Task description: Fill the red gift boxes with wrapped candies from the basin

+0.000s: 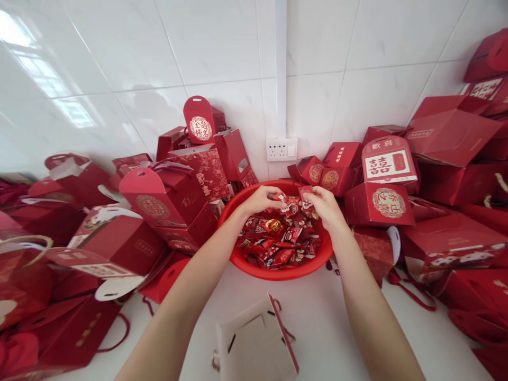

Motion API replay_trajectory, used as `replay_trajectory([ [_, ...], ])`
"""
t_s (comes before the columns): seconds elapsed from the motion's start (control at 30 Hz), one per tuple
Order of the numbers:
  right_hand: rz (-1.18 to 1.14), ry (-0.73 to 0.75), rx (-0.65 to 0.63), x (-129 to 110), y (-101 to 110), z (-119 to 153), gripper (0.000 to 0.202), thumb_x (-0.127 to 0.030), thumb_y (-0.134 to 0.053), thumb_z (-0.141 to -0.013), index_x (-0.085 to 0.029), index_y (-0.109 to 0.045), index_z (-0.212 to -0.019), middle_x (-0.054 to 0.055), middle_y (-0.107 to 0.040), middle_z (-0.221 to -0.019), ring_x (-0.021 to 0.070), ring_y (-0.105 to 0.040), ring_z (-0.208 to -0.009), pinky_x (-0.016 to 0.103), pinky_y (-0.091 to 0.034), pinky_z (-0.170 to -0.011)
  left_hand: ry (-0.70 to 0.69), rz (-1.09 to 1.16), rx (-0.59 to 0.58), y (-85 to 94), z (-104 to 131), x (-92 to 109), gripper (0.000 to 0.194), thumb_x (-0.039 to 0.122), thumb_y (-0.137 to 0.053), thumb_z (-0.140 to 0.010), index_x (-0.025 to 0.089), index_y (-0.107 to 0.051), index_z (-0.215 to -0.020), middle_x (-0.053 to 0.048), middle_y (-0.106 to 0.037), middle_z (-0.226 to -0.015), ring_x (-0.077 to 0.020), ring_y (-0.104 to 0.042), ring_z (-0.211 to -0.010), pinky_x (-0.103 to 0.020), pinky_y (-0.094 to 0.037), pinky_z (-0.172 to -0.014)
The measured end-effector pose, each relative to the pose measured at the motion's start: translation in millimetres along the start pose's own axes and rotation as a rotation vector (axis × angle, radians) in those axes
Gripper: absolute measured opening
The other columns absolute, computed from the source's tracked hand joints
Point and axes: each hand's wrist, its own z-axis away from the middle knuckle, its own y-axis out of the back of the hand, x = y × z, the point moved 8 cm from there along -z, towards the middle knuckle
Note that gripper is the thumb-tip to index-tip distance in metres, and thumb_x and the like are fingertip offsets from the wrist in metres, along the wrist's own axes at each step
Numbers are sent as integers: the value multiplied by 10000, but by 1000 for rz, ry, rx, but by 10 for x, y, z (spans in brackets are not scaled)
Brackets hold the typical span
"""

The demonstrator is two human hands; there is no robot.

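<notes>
Both my hands reach over a red plastic basin (pixel 273 274) heaped with small wrapped candies (pixel 291 235), mostly red, with a gold one (pixel 273 226) among them. My left hand (pixel 262 201) is closed at the basin's far left side, its fingertips on a red-wrapped candy (pixel 281 199). On the far right side, my right hand (pixel 322 203) pinches a small red packet (pixel 305 197) with white markings. Nearer to me, between my forearms, stands an open gift box (pixel 257 344) with a pale inside and rope handles; no contents show in it.
Red gift boxes (pixel 169 193) pile up along the left, some tipped over with loose handles. More red boxes (pixel 391 203) are stacked on the right. Behind the basin, a white tiled wall (pixel 222 47) carries a socket panel (pixel 281 149) and a vertical conduit (pixel 281 69).
</notes>
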Motion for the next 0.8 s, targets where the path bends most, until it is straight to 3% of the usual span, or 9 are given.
replay_trajectory([
  [0.17,-6,10,10,-3,10,-10,160,-289,-733,-631,-212,-630,-725,-32,-651,-570,146,-569,-479,229,-407,-409,-7,-26,-37,-50,11,-9,427,444,-876,-566,148,-586,-668,39,-594,-664,-118,-567,-657,-256,-442,-669],
  [0.37,-12,60,51,-38,66,-46,125,-273,-684,-620,-215,-641,-722,-39,-666,-611,147,-596,-558,246,-482,-514,-1,-159,-53,-39,-8,-72,373,437,-802,-617,163,-554,-663,41,-568,-662,-125,-542,-655,-259,-418,-658],
  [0.63,48,43,21,30,65,-84,121,-282,-685,-643,-224,-606,-713,-39,-632,-581,150,-564,-510,263,-461,-491,97,-375,-10,33,-10,-270,138,215,-688,-584,159,-651,-705,45,-605,-649,-138,-541,-651,-257,-437,-659],
  [0.8,112,23,-10,123,68,-110,129,-284,-698,-640,-223,-595,-689,-32,-624,-565,158,-571,-516,260,-437,-485,153,-498,40,83,24,-355,196,209,-629,-646,167,-700,-824,6,-691,-774,-144,-595,-699,-245,-474,-688],
])
